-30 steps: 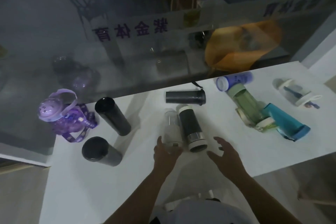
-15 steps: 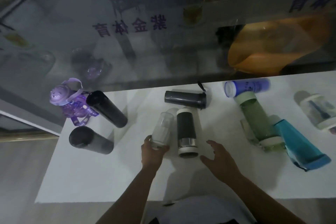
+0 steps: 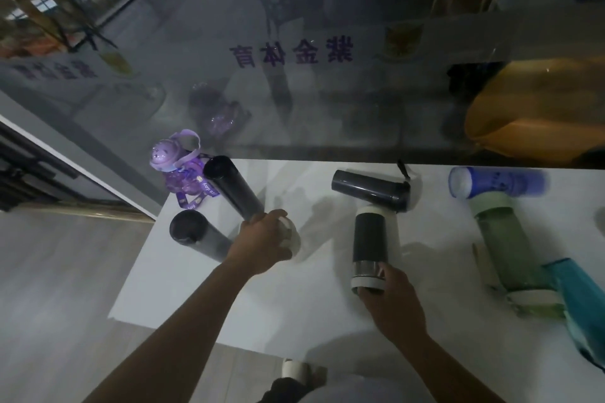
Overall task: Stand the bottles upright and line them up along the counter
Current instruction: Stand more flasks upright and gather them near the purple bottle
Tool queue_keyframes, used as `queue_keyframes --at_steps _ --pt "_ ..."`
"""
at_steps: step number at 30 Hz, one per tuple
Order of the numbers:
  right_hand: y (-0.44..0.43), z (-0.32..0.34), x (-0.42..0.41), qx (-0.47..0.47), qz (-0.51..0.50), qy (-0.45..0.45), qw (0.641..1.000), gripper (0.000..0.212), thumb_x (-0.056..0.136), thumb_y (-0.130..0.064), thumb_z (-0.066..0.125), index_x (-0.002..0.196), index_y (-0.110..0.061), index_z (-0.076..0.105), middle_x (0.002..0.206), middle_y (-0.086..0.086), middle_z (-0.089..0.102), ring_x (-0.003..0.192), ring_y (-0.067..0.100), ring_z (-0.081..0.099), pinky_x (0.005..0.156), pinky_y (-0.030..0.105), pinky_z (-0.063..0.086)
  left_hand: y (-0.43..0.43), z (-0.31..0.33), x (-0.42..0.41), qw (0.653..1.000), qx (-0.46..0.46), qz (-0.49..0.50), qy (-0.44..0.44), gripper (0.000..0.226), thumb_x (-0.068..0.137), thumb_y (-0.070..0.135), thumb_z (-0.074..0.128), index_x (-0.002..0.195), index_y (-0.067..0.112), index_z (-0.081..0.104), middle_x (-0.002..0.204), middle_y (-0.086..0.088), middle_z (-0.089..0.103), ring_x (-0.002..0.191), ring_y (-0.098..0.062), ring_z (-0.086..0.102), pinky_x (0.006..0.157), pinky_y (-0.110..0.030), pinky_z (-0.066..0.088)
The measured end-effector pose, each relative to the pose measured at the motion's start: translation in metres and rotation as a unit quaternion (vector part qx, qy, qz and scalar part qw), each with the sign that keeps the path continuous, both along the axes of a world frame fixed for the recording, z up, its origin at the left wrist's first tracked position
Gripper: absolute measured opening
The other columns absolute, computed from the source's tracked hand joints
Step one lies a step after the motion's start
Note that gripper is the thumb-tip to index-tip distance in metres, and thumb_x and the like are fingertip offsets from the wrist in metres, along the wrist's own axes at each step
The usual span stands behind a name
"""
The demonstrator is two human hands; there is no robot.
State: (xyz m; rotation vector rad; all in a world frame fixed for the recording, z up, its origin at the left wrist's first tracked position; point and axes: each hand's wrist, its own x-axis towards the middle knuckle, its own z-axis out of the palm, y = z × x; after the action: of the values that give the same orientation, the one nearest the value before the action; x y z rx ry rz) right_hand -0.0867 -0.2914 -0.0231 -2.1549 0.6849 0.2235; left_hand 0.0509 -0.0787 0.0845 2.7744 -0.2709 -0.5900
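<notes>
My left hand (image 3: 262, 239) is closed over the top of a clear bottle with a white cap (image 3: 291, 235), which stands upright on the white counter (image 3: 229, 304) beside two upright dark bottles (image 3: 232, 186) (image 3: 196, 234). A purple child's bottle (image 3: 176, 167) stands at the back left corner. My right hand (image 3: 389, 298) grips the near end of a black-and-white bottle (image 3: 371, 242) that lies on its side. Also lying down are a dark bottle (image 3: 370, 190), a blue bottle (image 3: 497, 181), a green bottle (image 3: 507, 249) and a teal bottle (image 3: 582, 298).
A dark glass pane (image 3: 327, 108) with reversed lettering rises along the counter's far edge. The counter's left edge and front edge drop to a pale floor (image 3: 65, 271). An orange object (image 3: 540, 114) shows behind the glass at the right.
My left hand has carried the clear bottle to the left and set it upright beside the dark bottles. My right hand has moved forward onto the black-and-white bottle's near end.
</notes>
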Motion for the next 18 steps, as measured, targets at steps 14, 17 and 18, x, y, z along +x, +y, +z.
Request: queue_keyframes --at_steps 14,17,18 --pt "0.027 0.015 -0.011 -0.041 -0.095 0.023 0.994 0.067 0.078 -0.040 0.070 0.137 -0.026 0.043 0.127 0.004 0.054 0.107 0.025 0.057 0.088 0.042 0.050 0.027 -0.027 0.019 0.991 0.035 -0.127 0.013 0.082 0.077 0.036 0.075 0.144 0.029 0.029 0.142 -0.006 0.042 0.129 -0.035 0.041 0.104 -0.045 0.043" --pt "0.032 0.018 -0.014 -0.039 -0.133 0.027 0.990 0.068 0.082 -0.039 0.068 0.141 -0.023 0.039 0.135 0.006 0.050 0.114 0.026 0.054 0.089 0.038 0.045 0.028 -0.024 0.028 0.987 0.043 -0.147 0.056 0.091 0.075 0.044 0.075 0.147 0.038 0.020 0.148 -0.006 0.032 0.134 -0.035 0.031 0.105 -0.046 0.040" --pt "0.033 0.019 -0.015 -0.040 -0.147 0.023 0.988 0.068 0.082 -0.038 0.067 0.142 -0.023 0.039 0.138 0.006 0.049 0.117 0.026 0.053 0.090 0.038 0.044 0.026 -0.020 0.030 0.984 0.052 -0.161 0.058 0.095 0.074 0.049 0.075 0.148 0.040 0.016 0.153 -0.006 0.025 0.138 -0.036 0.024 0.108 -0.048 0.035"
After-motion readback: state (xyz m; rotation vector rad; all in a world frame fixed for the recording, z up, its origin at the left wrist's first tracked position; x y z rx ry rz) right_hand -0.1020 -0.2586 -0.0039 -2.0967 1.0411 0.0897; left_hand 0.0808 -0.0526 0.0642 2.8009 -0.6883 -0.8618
